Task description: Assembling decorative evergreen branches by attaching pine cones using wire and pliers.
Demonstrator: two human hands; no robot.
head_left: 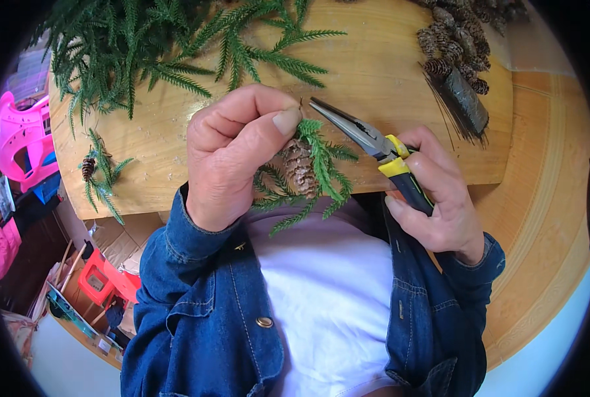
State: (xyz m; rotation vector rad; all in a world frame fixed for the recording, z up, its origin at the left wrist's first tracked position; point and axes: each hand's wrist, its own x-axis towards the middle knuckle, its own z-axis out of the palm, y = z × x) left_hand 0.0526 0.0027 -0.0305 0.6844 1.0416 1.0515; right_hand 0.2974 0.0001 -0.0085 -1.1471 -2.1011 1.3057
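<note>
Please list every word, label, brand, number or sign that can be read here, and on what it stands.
None can be read.
Long-nose pliers in the right hand: no legible text.
Wrapped wire bundle: no legible text.
Small white patch, lower left: too small and blurred to read.

The left hand is hiding the pinched end of the sprig. A thin dark tip just above that grip is appearing too small to identify. The sprig is partly covering the pine cone. The right hand is obscuring portions of the pliers. The upper edge is cutting off the branch heap and cone pile; the lower edge is cropping the denim jacket.
</note>
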